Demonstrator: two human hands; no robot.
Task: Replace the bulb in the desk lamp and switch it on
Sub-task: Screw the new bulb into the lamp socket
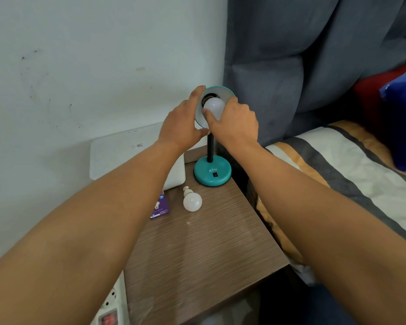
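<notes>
Bedside tabletop [197,249] against a pale wall: bulb at the lamp's socket.
Head view: left hand [182,124] wraps the teal shade [222,90], steadying it; right hand [234,121] pinches the frosted bulb [213,106], likely light, smooth and fragile, best gripped round its dome. A spare bulb [192,201], purple carton [161,207] and white box [117,156] lie near the lamp base [212,172], clear of the switch [215,175].

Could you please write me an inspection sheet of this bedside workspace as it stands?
Surface: wooden bedside table, mostly bare.
Job's things: teal desk lamp, unlit; bulb at its shade; spare bulb lying on the table.
Clutter: purple bulb box; white box against the wall.
Grips: left hand holds the shade rim; right hand grips the bulb.
Cables: power strip at lower left; no cords seen.
Surroundings: bed, grey headboard.
</notes>
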